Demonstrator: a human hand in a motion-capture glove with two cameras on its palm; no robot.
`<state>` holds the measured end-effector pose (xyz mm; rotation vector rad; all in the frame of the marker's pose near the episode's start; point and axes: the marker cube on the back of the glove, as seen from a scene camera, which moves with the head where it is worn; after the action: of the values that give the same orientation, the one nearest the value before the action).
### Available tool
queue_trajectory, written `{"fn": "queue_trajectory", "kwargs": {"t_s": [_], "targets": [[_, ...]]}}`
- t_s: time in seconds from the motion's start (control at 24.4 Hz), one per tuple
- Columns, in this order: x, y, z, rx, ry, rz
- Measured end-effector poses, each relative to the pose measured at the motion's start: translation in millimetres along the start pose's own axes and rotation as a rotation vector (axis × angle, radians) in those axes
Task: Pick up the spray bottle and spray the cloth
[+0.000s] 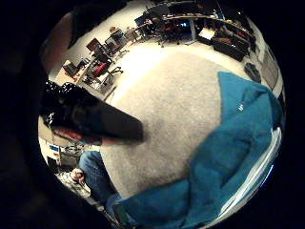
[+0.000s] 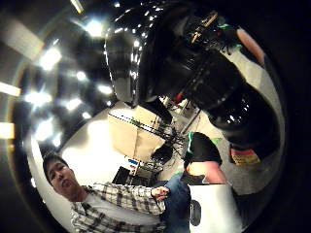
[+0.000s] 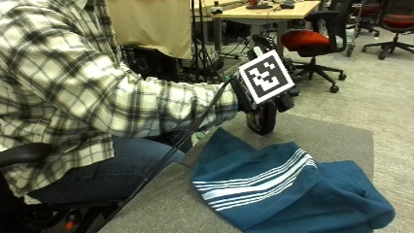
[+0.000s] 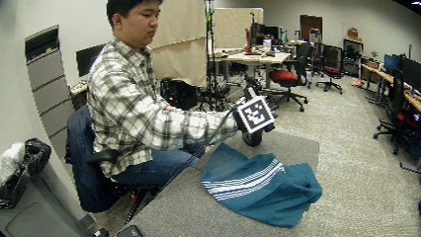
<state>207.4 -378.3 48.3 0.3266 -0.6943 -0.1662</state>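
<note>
A: Outside view first. Got the right hand (image 3: 283, 103)?
B: Yep, at the end of a plaid sleeve (image 3: 129, 97), up over the far side of a grey table (image 3: 336, 133). Gripping a black spray bottle (image 3: 262, 120) with curled fingers, near its top.
A: Upright?
B: Roughly, hanging below the hand. Can't tell whether touching the table or just clear of it.
A: And the cloth (image 3: 284, 189)?
B: Crumpled on the table, teal with white stripes (image 3: 259, 179). Near the bottle, on the camera's side of it, not touching.
A: Wide outside view?
B: Same layout. Showing the hand (image 4: 242, 129) out in front of a seated person, with the bottle (image 4: 252, 139) below it over the table (image 4: 184, 207). Cloth (image 4: 263, 190) spread across the table's middle. Behind, an office chair with a red seat (image 4: 284, 75).
A: Little-finger palm view?
B: Looking down on the table (image 1: 167, 119), with the cloth (image 1: 238, 157) bunched along one side. Something glossy and black (image 1: 90, 117) close to the palm, probably the bottle, but hard to say.
A: Thumb-side palm view?
B: Mostly filled by the bottle (image 2: 218, 92), dark and ribbed, right against the palm. Small coloured label (image 2: 245, 156) on it. Fingers not clear here.
</note>
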Motion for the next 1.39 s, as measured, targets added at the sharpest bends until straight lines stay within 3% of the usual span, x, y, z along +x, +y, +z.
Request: {"fn": "queue_trajectory", "kwargs": {"t_s": [0.16,0.37,0.66,0.78,0.98,1.23,1.39], "targets": [[-0.1,14.8,-21.8,-0.058,0.244,0.043],[-12.5,58.5,-72.9,-0.171,0.651,0.215],[-40.0,183.5,-154.1,-0.222,0.939,0.327],[-58.7,271.3,-175.3,-0.185,1.028,0.42],[-95.6,410.9,-179.7,-0.102,1.03,0.697],[-122.6,510.3,-165.3,-0.036,1.0,0.853],[-136.1,570.6,-143.1,0.182,1.05,0.841]]}}
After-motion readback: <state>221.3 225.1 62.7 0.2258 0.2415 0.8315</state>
